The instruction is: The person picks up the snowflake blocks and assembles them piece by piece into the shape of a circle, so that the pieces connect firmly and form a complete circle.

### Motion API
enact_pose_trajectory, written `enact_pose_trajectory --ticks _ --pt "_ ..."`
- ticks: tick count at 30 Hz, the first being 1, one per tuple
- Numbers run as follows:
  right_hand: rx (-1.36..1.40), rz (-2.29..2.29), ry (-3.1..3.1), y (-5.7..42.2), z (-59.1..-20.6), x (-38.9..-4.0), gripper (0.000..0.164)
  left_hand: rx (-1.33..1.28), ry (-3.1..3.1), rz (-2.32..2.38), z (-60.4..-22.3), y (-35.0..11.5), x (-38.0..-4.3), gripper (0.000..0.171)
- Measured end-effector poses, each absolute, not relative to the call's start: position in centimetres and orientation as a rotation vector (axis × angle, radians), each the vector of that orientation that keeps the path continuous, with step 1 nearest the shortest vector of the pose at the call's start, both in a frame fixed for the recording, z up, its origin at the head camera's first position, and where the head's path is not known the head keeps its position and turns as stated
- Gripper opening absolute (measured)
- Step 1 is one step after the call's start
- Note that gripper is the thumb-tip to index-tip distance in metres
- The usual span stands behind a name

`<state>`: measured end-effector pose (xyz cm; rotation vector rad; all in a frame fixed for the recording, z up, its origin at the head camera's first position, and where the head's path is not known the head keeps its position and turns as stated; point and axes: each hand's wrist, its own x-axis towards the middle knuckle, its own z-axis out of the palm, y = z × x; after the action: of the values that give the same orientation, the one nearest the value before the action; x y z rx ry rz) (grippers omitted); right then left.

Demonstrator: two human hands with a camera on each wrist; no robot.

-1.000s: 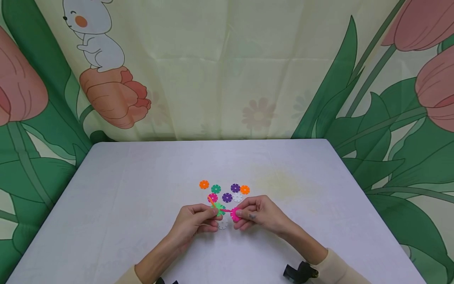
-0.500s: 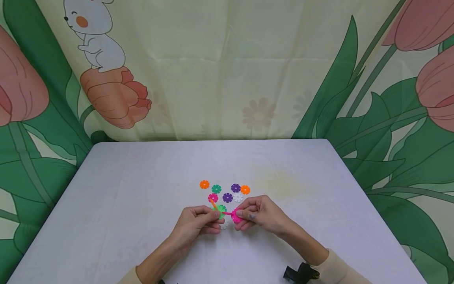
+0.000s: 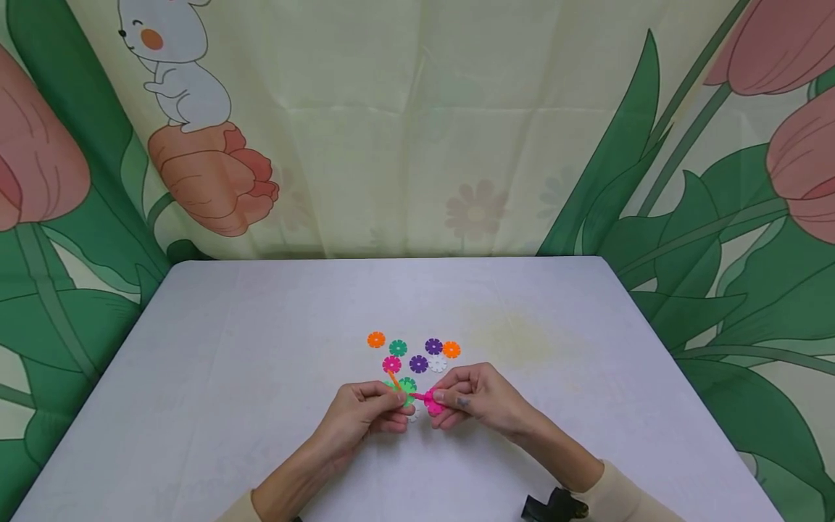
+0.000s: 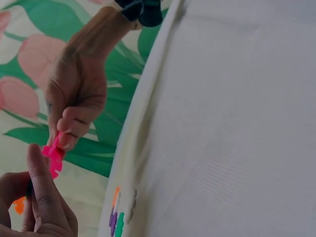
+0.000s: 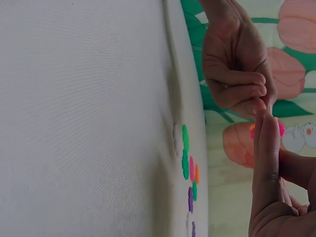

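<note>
**Slim pink plastic disc (image 3: 418, 396), seen edge-on, spans the gap between left hand (image 3: 365, 407) and right hand (image 3: 479, 395)**

Nearest, a black wrist device (image 3: 554, 505) sits by the right cuff. Beyond it, the hands meet just above the bench (image 3: 228, 435). The right pinches a second bright-pink notched plastic disc (image 3: 435, 403), face-on to the head camera. The slim one's long axis runs left to right — its right end meets that face-on disc, its left end comes up to the left thumb. The right side seems the nearer; whether the left end is slotted in cannot be told.

The left pinches at an orange plastic disc (image 3: 394, 380), edge-on and slanting up-left; what else its fingertips hide is unclear. Farther off, notched plastic discs in green (image 3: 407, 384), purple (image 3: 418, 364) and other colours lie flat. Behind hangs a tulip-and-rabbit printed cloth backdrop (image 3: 391, 145) — no brand, label or writing is readable anywhere.
</note>
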<state>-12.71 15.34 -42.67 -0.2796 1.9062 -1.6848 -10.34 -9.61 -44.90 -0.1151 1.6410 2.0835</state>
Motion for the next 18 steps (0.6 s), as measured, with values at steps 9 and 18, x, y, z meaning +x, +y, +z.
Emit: enact_pose_trajectory --ticks 9,18 --pt "-0.275 -1.674 1.91 14.96 -42.29 -12.64 0.026 -0.105 1.662 2.043 -44.39 -10.44 -10.64 0.025" --pt "-0.275 -1.597 1.977 15.41 -42.02 -12.87 0.026 -0.132 1.697 2.046 -43.86 -10.45 -10.78 0.032"
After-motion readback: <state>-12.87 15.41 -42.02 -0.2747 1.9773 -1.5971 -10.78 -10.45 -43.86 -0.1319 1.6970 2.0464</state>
